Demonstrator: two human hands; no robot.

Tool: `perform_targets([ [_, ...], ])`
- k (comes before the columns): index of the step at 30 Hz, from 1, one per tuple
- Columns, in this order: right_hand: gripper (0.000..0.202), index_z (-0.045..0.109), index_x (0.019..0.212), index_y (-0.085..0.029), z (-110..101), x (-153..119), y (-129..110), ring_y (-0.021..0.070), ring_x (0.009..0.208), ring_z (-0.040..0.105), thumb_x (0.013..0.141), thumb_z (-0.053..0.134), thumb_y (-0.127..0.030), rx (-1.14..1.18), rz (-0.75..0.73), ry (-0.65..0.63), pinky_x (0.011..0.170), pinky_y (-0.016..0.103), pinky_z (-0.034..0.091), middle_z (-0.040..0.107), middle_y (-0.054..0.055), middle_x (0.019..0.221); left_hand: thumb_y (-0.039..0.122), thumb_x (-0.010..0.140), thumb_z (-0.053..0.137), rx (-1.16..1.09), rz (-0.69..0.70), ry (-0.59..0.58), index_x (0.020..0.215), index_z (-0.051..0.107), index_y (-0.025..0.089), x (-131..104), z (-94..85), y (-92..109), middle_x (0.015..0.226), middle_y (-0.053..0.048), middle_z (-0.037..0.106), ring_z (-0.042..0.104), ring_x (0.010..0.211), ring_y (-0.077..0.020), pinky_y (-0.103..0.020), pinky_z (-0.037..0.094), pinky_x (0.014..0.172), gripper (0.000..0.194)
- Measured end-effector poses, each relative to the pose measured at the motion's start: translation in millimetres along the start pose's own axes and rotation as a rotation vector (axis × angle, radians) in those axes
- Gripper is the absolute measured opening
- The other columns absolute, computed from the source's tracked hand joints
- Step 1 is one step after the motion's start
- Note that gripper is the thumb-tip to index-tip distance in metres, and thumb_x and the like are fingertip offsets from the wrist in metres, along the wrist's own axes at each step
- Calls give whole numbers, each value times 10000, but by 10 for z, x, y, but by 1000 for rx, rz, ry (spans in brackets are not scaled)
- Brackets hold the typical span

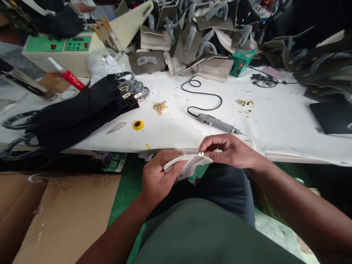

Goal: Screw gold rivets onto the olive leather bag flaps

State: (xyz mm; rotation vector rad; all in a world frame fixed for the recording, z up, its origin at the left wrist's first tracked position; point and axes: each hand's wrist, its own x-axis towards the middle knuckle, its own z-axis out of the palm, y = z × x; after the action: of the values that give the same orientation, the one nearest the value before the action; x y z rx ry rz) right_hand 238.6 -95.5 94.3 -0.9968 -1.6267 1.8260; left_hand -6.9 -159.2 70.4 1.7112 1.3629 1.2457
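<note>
My left hand [159, 175] is closed around a curved, pale beige panel [189, 161], its thumb lying over the near face. At the panel's right upper edge, my right hand [227, 149] pinches a tiny gold metal fitting [201, 153] against it. Both hands are just in front of the table's near edge, above my lap. On the table beyond them lies a grey electric screwdriver [217, 123] with a black cord. Small gold fittings are heaped in one pile [160, 107], with another scatter [245, 103] farther right.
Black straps with handles [82, 106] cover the table's left. A yellow round container [138, 125] and an awl-like tool [117, 127] lie nearby. Behind stand a machine with green panels [60, 46], stacked grey-beige bag pieces [187, 44] and a green box [242, 63]. Cardboard [74, 216] lies lower left.
</note>
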Motion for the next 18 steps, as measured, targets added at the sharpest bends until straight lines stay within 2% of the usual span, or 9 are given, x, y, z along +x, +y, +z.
perform_targets([
  [3,301,731,930,-173,-126,83,141,179,728,711,795,850,-415,108,-84,222,670,292,573,750,48,814,364,827,812,-77,-329,93,966,811,194,78,57,-52,925,-41,808,731,837,-209,-277,559,762,219],
  [6,311,727,892,-160,-221,284,248,185,741,730,775,857,-416,81,-95,384,631,262,560,734,41,798,427,754,866,-300,-505,186,1031,790,168,174,94,-150,970,-61,811,732,830,-219,-285,554,730,387],
  [9,310,710,864,-149,-229,532,316,177,736,738,755,855,-401,76,-41,418,591,227,539,729,40,825,420,702,901,-492,-547,247,1059,771,162,255,102,-227,981,-63,805,727,790,-199,-292,554,729,459],
  [14,250,677,864,-138,-101,1036,314,160,707,728,795,807,-341,138,-43,482,566,214,523,737,63,874,374,667,926,-600,-535,307,1125,755,145,303,56,-281,1041,-80,800,735,845,-198,-297,561,794,539],
  [16,277,675,1001,-137,-60,1258,249,159,745,733,826,779,-325,180,-90,506,595,220,539,745,70,938,367,670,926,-623,-567,317,1153,747,144,302,31,-294,1066,-89,798,739,858,-197,-299,566,807,561],
  [18,412,638,1197,-149,-37,1403,158,167,833,736,852,757,-339,210,-160,520,658,248,569,740,96,1109,358,684,921,-639,-592,320,1181,736,145,304,5,-290,1097,-98,793,743,885,-200,-300,572,821,571],
])
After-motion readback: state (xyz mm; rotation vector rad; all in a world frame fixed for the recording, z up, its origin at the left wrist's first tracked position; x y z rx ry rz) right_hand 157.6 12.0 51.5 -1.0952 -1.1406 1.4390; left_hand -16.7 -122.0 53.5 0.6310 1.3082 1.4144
